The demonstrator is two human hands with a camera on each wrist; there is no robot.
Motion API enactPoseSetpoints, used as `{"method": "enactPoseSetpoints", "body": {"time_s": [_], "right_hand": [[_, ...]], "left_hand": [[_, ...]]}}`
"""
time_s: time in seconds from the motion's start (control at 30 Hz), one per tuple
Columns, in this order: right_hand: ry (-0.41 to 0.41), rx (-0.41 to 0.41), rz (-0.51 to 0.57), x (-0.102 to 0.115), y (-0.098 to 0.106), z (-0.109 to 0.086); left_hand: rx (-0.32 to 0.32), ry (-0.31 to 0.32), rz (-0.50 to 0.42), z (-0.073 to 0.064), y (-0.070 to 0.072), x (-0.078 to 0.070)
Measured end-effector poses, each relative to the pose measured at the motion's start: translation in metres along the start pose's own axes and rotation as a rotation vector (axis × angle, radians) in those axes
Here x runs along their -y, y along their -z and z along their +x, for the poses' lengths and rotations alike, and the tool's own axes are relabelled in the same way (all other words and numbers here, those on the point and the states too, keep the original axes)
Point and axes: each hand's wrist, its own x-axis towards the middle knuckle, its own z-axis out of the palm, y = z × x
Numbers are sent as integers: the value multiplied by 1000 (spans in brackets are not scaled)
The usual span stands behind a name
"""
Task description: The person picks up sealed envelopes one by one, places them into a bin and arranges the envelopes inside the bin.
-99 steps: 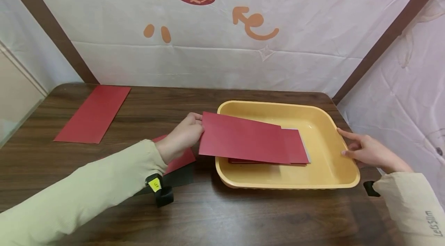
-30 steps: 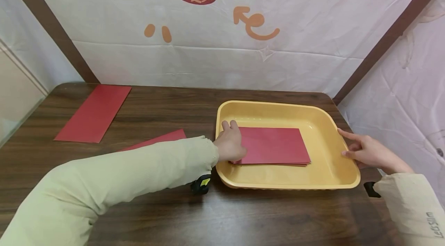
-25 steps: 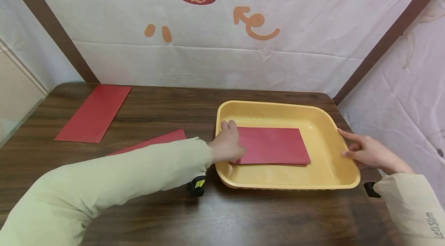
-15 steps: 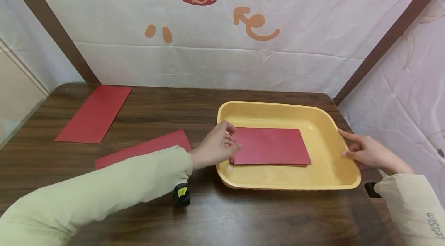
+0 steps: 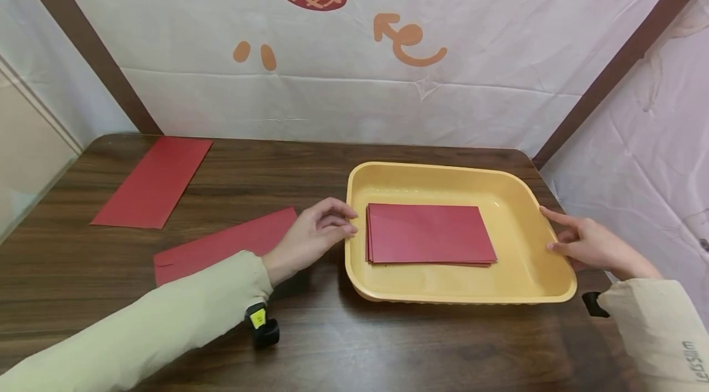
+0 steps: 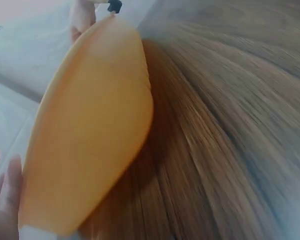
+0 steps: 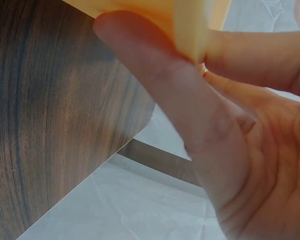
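A stack of red envelopes [image 5: 432, 233] lies flat in the yellow plastic tray [image 5: 443, 293]. My left hand [image 5: 310, 235] is at the tray's left rim, its fingers loosely bent and holding nothing; whether the fingertips touch the rim I cannot tell. In the left wrist view, fingers [image 6: 10, 185] show beside the tray's outer wall [image 6: 95, 115]. On the right, my right hand [image 5: 595, 244] pinches the tray's rim between thumb and fingers, seen close up in the right wrist view. Partly behind my left forearm, a red envelope [image 5: 221, 244] lies slanted on the table.
Another red envelope [image 5: 152, 183] lies at the table's far left. The wood-grain table [image 5: 415, 349] ends at a white printed cloth [image 5: 332, 103] along the back. A strap with a black device [image 5: 263, 327] sits at my left wrist.
My left hand put a red envelope onto the stack in the tray, let go and drew back left to the rim. The slanted envelope is now more exposed. My right hand has stayed put.
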Motion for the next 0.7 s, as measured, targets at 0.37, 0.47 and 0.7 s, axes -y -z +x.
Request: {"method": "enactPoseSetpoints", "body": {"time_s": [0.37, 0.47, 0.7], "right_hand": [[-2, 6, 28, -2, -1, 0], [2, 5, 29, -2, -1, -1], [-13, 7, 7, 1, 0, 1]], "left_hand": [[-231, 141, 588, -54, 67, 6], [-254, 220, 685, -66, 84, 12], [-233, 355, 876, -92, 115, 23]]}}
